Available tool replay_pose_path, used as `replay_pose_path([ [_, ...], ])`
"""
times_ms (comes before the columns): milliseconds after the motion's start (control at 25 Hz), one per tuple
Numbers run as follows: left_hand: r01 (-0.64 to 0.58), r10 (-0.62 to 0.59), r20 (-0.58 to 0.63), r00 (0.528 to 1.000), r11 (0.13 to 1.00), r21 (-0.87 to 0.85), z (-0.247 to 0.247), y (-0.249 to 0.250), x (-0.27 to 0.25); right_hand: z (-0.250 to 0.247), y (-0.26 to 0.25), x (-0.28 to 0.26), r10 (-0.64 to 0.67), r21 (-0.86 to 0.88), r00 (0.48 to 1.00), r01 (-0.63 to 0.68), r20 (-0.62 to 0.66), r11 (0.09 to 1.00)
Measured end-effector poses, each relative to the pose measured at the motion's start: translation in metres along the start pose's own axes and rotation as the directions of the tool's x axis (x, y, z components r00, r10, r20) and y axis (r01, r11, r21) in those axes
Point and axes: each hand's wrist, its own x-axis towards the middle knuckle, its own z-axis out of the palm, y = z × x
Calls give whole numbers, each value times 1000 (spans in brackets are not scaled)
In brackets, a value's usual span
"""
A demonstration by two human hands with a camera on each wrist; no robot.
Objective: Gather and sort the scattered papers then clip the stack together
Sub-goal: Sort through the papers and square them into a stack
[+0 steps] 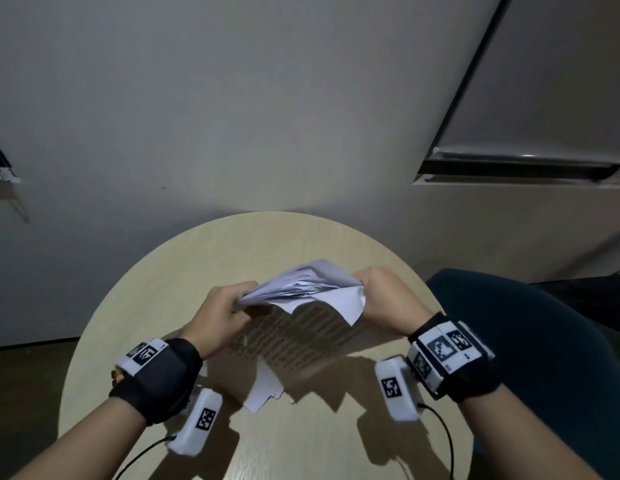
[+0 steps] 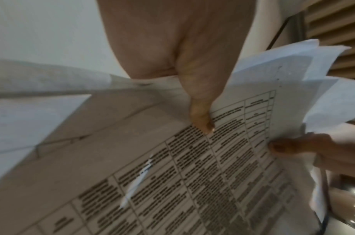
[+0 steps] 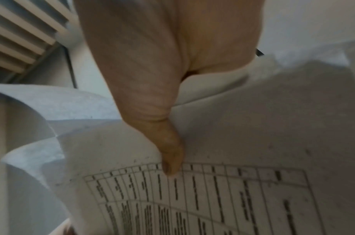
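Observation:
A loose stack of white papers [image 1: 301, 289] stands on edge above the round table [image 1: 156, 271]. My left hand [image 1: 229, 306] grips its left side and my right hand [image 1: 377, 292] grips its right side. The sheets are uneven, and one corner curls down toward me on the right. The front sheet carries a printed table of text [image 2: 192, 174], and my left thumb [image 2: 200, 117] presses on it. In the right wrist view my right thumb [image 3: 170, 159] lies on the same printed sheet [image 3: 222, 198]. No clip is in view.
The table is pale wood, close to a grey wall [image 1: 232, 116]. A dark teal seat [image 1: 543, 341] stands at its right. White wrist devices with black cables [image 1: 447, 441] hang under both my wrists, over the table's near part.

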Motion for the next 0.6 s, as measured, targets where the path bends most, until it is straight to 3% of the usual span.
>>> replay_pose_path([
  [40, 19, -19, -16, 1000, 1000, 9, 0, -5, -4, 9, 2, -5, 7, 34, 1000, -7, -9, 999],
  [120, 69, -50, -186, 981, 993, 95, -2, -21, -12, 24, 10, -15, 73, 118, 997, -69, -32, 991],
  [200, 287, -217, -410, 886, 950, 118, -5, -44, -26, 37, 26, -25, 175, 221, 982, -155, -74, 963],
  [240, 462, -416, -437, 798, 887, -1, -7, -54, -35, 44, 36, -31, 228, 268, 969, -196, -94, 943],
  [320, 687, -748, -231, 623, 664, -295, -6, -76, -57, 55, 48, -42, 297, 330, 950, -250, -99, 910],
  [360, 736, -808, -111, 578, 576, -355, -2, -86, -66, 61, 51, -47, 306, 382, 947, -249, -95, 890],
  [480, 740, -798, 76, 598, 513, -436, 14, -92, -73, 71, 58, -58, 312, 497, 949, -252, -39, 830],
  [600, 682, -719, 99, 688, 595, -424, 22, -73, -64, 69, 65, -64, 275, 657, 961, -223, 24, 721],
])
